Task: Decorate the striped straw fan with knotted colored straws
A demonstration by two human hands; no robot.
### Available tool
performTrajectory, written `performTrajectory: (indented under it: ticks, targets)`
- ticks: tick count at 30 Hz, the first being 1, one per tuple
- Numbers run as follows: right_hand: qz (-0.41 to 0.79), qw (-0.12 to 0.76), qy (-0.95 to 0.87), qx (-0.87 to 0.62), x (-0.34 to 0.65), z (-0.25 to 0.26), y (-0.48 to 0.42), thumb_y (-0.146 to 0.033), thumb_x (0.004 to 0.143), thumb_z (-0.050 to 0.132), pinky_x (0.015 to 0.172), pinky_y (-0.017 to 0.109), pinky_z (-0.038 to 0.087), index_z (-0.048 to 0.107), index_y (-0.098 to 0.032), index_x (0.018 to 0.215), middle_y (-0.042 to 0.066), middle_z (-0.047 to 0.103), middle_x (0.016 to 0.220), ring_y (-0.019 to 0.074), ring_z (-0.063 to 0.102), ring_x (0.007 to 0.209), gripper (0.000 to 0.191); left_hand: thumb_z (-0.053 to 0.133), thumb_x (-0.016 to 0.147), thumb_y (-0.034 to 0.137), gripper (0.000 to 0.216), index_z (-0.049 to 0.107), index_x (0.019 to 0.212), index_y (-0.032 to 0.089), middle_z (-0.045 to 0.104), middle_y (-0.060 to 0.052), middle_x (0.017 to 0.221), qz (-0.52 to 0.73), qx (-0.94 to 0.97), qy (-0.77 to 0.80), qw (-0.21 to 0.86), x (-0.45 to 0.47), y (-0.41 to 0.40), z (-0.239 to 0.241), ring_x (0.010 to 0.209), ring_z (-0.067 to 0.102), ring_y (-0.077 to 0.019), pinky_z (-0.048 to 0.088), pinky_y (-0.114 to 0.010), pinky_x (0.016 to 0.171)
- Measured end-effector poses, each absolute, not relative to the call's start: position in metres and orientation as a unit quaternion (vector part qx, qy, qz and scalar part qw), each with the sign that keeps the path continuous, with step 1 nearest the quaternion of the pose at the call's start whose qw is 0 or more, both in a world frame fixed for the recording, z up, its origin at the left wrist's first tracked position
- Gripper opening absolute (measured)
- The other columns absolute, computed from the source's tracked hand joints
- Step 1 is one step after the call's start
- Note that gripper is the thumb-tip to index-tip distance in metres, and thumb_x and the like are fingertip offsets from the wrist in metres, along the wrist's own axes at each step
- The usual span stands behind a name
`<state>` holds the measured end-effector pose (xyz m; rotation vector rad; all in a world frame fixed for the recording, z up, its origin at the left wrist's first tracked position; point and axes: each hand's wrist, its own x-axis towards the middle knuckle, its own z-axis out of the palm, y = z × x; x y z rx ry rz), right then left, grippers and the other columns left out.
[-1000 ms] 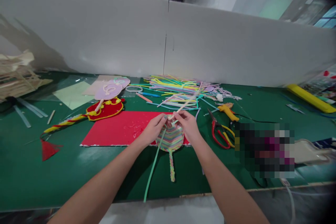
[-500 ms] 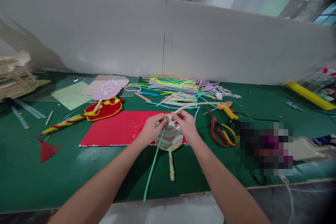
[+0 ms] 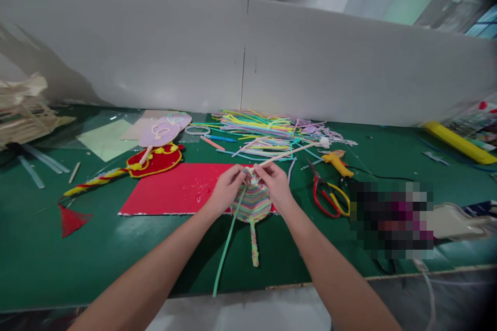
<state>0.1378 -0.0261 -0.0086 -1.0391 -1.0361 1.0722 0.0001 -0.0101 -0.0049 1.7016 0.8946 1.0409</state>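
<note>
A small round fan (image 3: 251,206) of striped pastel pipe cleaners lies before me, its twisted handle (image 3: 254,245) pointing toward me. My left hand (image 3: 230,186) is closed in a pinch on the fan's upper left edge. From near those fingers a long green pipe cleaner (image 3: 227,248) hangs down across the table. At the fan's top edge, the thumb and fingers of my right hand (image 3: 275,182) pinch a pale pink pipe cleaner (image 3: 289,154), whose free length slants up to the right. My fingers partly hide the top of the fan.
Under the fan lies a red board (image 3: 166,191). Behind it is a heap of pipe cleaners (image 3: 260,126). To the right are red-and-yellow-handled scissors (image 3: 326,199) and a yellow glue gun (image 3: 338,163). A red fan with a tassel (image 3: 155,163) and a purple piece (image 3: 161,132) sit left.
The free end of the pale pink pipe cleaner has swung from a bent arc to a straighter line, away from the glue gun toward the back. Both hands stay at the fan's top.
</note>
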Motion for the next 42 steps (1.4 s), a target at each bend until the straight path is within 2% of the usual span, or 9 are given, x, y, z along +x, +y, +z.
performTrajectory:
  ticks: [5, 9, 16, 22, 26, 30, 36, 42]
  targets:
    - [0.486, 0.604, -0.447, -0.446, 0.134, -0.006, -0.029, -0.038, 0.065, 0.065, 0.043, 0.021, 0.036, 0.060, -0.018, 0.071, -0.002, 0.056, 0.060, 0.0088, 0.046, 0.049, 0.022, 0.039, 0.084, 0.032, 0.024, 0.049, 0.070, 0.016, 0.051, 0.001, 0.066, 0.448, 0.672, 0.374, 0.455, -0.002, -0.009, -0.003, 0.066, 0.049, -0.0117, 0.039, -0.022, 0.064]
    - [0.484, 0.598, -0.458, -0.444, 0.136, -0.007, -0.029, -0.037, 0.066, 0.064, 0.043, 0.021, 0.036, 0.061, -0.018, 0.070, -0.002, 0.057, 0.061, 0.0085, 0.046, 0.049, 0.020, 0.038, 0.084, 0.032, 0.024, 0.047, 0.069, 0.017, 0.049, 0.002, 0.063, 0.439, 0.696, 0.393, 0.410, -0.003, -0.009, -0.003, 0.062, 0.048, -0.0110, 0.037, -0.021, 0.061]
    - [0.431, 0.576, -0.522, -0.458, 0.143, -0.006, -0.028, -0.038, 0.069, 0.062, 0.045, 0.022, 0.036, 0.058, -0.019, 0.064, -0.003, 0.053, 0.055, 0.0084, 0.044, 0.047, 0.020, 0.040, 0.083, 0.025, 0.016, 0.050, 0.074, 0.017, 0.053, 0.001, 0.071, 0.324, 0.824, 0.348, 0.308, -0.007, -0.009, 0.001, 0.067, 0.048, -0.0117, 0.034, -0.021, 0.060]
    - [0.434, 0.599, -0.500, -0.451, 0.143, -0.006, -0.026, -0.038, 0.068, 0.062, 0.042, 0.021, 0.037, 0.055, -0.020, 0.070, -0.004, 0.050, 0.058, 0.0087, 0.045, 0.048, 0.020, 0.032, 0.086, 0.030, 0.024, 0.047, 0.073, 0.017, 0.049, 0.001, 0.069, 0.363, 0.767, 0.353, 0.395, -0.006, -0.008, -0.005, 0.067, 0.048, -0.0118, 0.037, -0.022, 0.063]
    - [0.454, 0.611, -0.478, -0.439, 0.141, -0.007, -0.026, -0.037, 0.068, 0.063, 0.042, 0.020, 0.038, 0.054, -0.019, 0.070, -0.003, 0.050, 0.058, 0.0077, 0.044, 0.048, 0.020, 0.040, 0.083, 0.032, 0.019, 0.048, 0.076, 0.017, 0.051, 0.001, 0.071, 0.386, 0.727, 0.348, 0.449, 0.001, -0.011, -0.010, 0.068, 0.049, -0.0118, 0.040, -0.023, 0.064]
    - [0.479, 0.607, -0.461, -0.437, 0.138, -0.007, -0.028, -0.038, 0.066, 0.064, 0.042, 0.020, 0.036, 0.055, -0.020, 0.070, -0.004, 0.052, 0.060, 0.0079, 0.044, 0.048, 0.021, 0.038, 0.084, 0.034, 0.024, 0.046, 0.070, 0.016, 0.049, 0.002, 0.065, 0.430, 0.670, 0.363, 0.484, 0.004, -0.011, -0.008, 0.065, 0.049, -0.0111, 0.040, -0.022, 0.064]
    - [0.476, 0.591, -0.478, -0.442, 0.136, -0.007, -0.029, -0.040, 0.070, 0.060, 0.043, 0.021, 0.035, 0.059, -0.018, 0.069, -0.003, 0.049, 0.056, 0.0082, 0.042, 0.047, 0.022, 0.037, 0.084, 0.031, 0.026, 0.046, 0.065, 0.016, 0.046, 0.002, 0.062, 0.440, 0.675, 0.381, 0.454, 0.000, -0.009, -0.004, 0.063, 0.046, -0.0109, 0.037, -0.021, 0.063]
    - [0.416, 0.583, -0.514, -0.473, 0.141, -0.006, -0.028, -0.044, 0.070, 0.059, 0.046, 0.022, 0.036, 0.056, -0.019, 0.065, -0.003, 0.051, 0.055, 0.0088, 0.043, 0.048, 0.025, 0.041, 0.081, 0.030, 0.023, 0.049, 0.064, 0.017, 0.050, 0.002, 0.062, 0.324, 0.780, 0.351, 0.404, -0.006, -0.011, 0.003, 0.065, 0.047, -0.0125, 0.038, -0.023, 0.064]
